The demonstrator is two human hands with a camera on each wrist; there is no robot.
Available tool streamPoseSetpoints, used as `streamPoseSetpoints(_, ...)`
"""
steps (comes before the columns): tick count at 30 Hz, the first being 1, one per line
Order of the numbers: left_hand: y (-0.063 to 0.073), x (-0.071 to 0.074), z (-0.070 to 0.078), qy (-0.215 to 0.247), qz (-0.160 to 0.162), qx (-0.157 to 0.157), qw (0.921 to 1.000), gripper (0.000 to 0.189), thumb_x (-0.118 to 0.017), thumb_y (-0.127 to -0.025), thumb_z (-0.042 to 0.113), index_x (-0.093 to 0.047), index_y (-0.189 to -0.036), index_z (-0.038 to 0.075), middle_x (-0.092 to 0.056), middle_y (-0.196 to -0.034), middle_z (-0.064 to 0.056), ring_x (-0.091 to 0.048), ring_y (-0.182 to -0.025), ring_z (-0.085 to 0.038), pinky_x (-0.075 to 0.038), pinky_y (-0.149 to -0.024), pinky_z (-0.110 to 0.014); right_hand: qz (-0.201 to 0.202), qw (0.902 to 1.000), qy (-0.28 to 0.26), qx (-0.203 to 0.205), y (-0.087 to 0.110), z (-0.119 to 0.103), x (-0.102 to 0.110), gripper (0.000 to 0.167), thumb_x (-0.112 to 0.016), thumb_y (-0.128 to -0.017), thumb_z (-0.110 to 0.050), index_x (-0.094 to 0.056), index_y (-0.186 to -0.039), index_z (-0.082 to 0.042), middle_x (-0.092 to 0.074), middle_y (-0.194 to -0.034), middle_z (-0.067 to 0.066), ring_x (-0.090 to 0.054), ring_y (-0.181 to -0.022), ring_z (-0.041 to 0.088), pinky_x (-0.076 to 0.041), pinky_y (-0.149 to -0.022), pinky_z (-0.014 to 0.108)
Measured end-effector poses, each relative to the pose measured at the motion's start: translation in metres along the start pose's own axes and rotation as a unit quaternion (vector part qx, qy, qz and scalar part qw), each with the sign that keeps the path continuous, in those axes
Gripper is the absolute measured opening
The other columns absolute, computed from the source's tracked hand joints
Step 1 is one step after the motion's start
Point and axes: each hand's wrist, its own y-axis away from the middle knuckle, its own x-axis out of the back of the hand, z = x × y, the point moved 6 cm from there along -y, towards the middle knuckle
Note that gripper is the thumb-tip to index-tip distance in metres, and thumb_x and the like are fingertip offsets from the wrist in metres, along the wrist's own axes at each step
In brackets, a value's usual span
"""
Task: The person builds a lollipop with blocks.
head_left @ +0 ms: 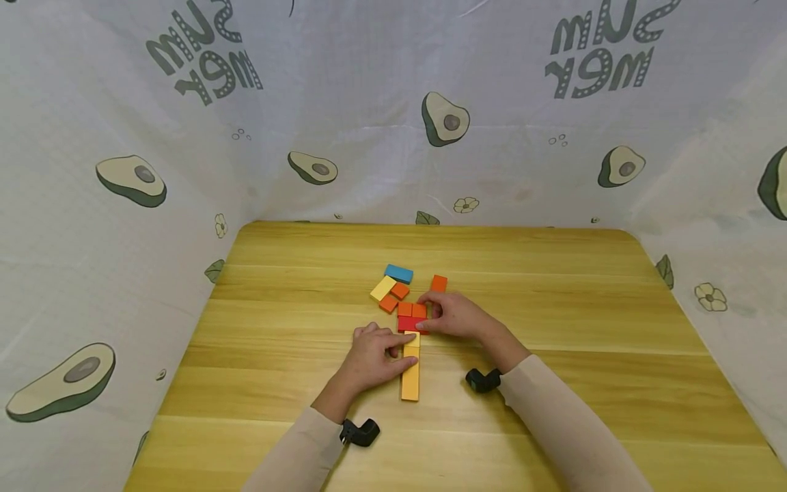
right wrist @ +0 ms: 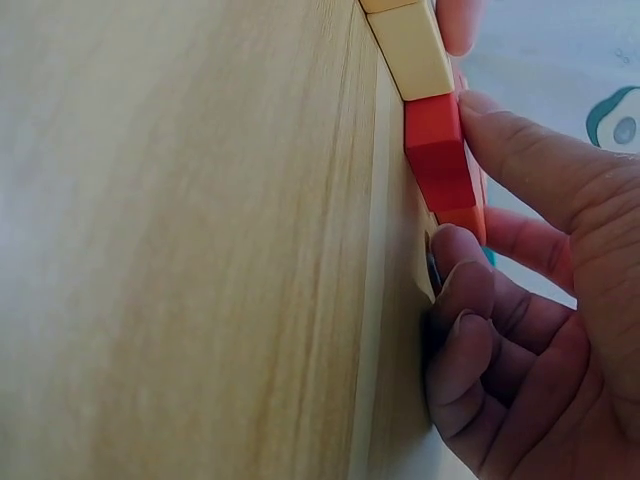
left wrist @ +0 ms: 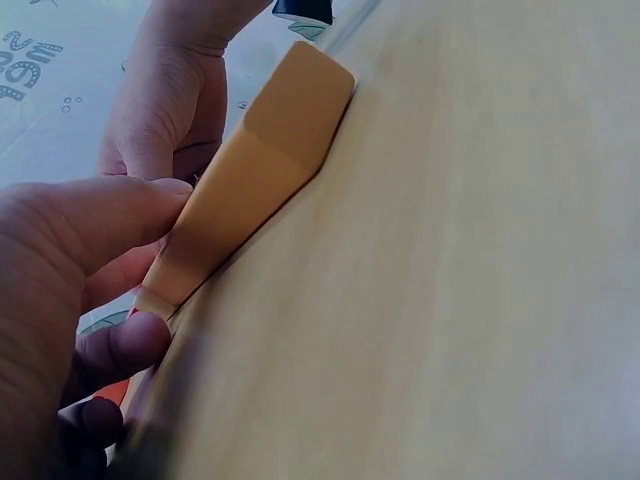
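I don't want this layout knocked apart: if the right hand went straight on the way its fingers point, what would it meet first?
Most likely the red block, since the thumb of the right hand seems to rest against it. The nearer orange block beside it is close too; contact there is unclear.

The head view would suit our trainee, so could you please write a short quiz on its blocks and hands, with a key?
1. True or false: the blue block lies apart from both the left hand and the right hand.
2. Fill in: the small yellow block lies in a row between the long yellow block and the ____.
3. Which colour is the block farthest from the person?
A) red
B) blue
C) orange

Key: 1 true; 2 red block; 3 B.
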Motion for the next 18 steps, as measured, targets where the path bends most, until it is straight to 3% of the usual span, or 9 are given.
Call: streamPoseSetpoints(18, -0.0003, 0.0006, 0.0006, 0.003, 0.007, 0.008, 0.9999, 0.041, -0.079, -0.086, 0.047, -0.076, -0.123, 0.029, -0.051, -0.071, 0.018, -0.038, -0.076, -0.007, -0.025, -0.077, -0.032, -0.010, 0.9999, 0.001, -0.009, -0.0019, 0.0023, -0.0003, 0.052, -0.079, -0.089, -0.041, -0.064, -0.129, -0.012, -0.060, -0.080, 0.001, -0.052, -0.069, 0.015, -0.043, -0.063, 0.028)
